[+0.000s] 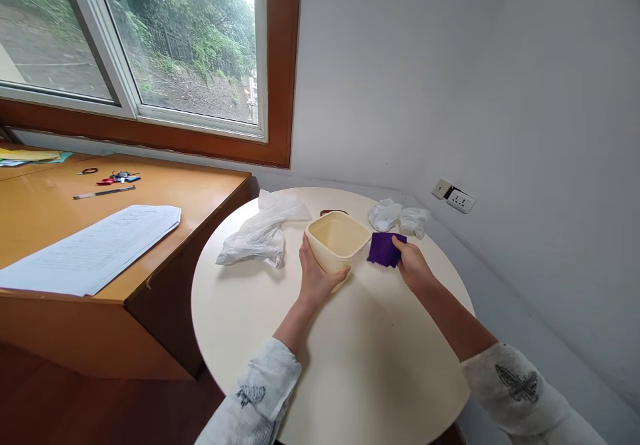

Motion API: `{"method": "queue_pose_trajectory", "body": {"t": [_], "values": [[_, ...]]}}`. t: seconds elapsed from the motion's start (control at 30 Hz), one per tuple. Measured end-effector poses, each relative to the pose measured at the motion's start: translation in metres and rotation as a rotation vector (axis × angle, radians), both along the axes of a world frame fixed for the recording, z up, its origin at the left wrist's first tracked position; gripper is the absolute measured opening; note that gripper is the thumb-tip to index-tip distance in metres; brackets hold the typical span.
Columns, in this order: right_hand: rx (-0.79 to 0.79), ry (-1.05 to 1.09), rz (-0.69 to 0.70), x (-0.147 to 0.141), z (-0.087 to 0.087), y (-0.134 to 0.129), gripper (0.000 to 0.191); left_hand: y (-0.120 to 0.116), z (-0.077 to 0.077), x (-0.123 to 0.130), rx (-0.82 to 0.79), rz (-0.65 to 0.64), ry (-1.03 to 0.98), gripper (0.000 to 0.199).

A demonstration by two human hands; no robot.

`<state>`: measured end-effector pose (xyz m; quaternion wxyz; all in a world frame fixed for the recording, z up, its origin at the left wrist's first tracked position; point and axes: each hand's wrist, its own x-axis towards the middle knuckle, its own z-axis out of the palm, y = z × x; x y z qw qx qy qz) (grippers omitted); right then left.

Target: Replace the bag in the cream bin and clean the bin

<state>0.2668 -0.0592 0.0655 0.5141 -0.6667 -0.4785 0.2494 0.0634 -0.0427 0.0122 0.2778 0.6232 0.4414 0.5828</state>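
Observation:
My left hand [319, 275] grips a cream plastic container [333, 255] from its near left side, thumb across the front. The container is open at the top and tilted a little toward me, and no contents show inside. In my right hand [413, 261] is a folded purple cloth [386, 249], pinched between thumb and fingers just right of the container. Both are over the round white table [360, 358]. Most fingers of the right hand are hidden behind the cloth.
A crumpled clear plastic bag [265, 231] lies at the table's left, and crumpled white plastic [395, 216] at the back right. Behind the container a brown object [333, 211] shows partly. A wooden desk [200, 195] holds papers [100, 248], a pen [104, 193] and keys [121, 177].

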Motion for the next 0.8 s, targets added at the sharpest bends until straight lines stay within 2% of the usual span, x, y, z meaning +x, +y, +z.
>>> {"method": "queue_pose_trajectory", "body": {"t": [0.1, 0.2, 0.47, 0.63, 0.8], "values": [[-0.019, 0.029, 0.0, -0.012, 0.003, 0.013, 0.043, -0.001, 0.001, 0.0, 0.012, -0.013, -0.012, 0.12], [-0.078, -0.032, 0.052, -0.026, 0.012, 0.026, 0.042, -0.001, 0.0, 0.001, 0.016, -0.035, -0.02, 0.119], [-0.281, -0.477, 0.184, -0.046, 0.047, 0.075, 0.032, 0.001, -0.005, 0.002, -0.024, -0.058, -0.05, 0.119], [-0.238, -0.724, 0.321, -0.075, 0.059, 0.089, 0.029, 0.0, -0.006, 0.001, -0.014, -0.041, -0.046, 0.119], [-0.129, -0.818, 0.522, -0.109, 0.061, 0.082, 0.025, 0.0, -0.005, 0.001, -0.047, -0.055, -0.041, 0.118]]}}
